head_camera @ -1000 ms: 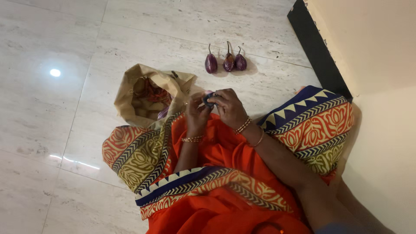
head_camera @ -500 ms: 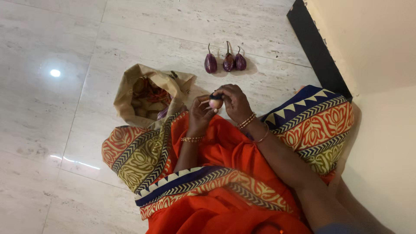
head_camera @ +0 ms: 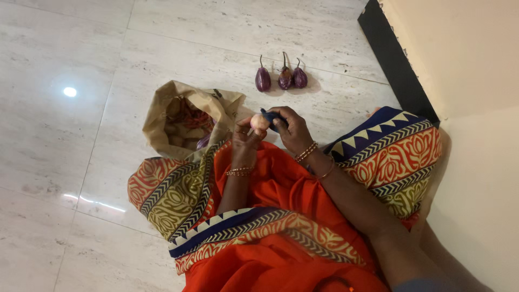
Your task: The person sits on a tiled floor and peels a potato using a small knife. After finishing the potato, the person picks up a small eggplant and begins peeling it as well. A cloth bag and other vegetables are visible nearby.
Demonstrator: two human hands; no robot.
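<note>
The left hand [head_camera: 244, 141] grips a small pale round vegetable [head_camera: 259, 122] in its fingers, above the orange lap. Just right of it, the right hand [head_camera: 290, 130] pinches a dark blue piece [head_camera: 270, 117] touching it. An open paper bag [head_camera: 186, 116] lies left on the floor [head_camera: 81, 65], three purple aubergines [head_camera: 281, 77] farther off

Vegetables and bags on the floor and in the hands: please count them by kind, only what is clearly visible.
Purple eggplants on the floor: 3
Pale round vegetable in the left hand: 1
Brown paper bag: 1
Total: 5
The bag's contents are too unclear to count.
</note>
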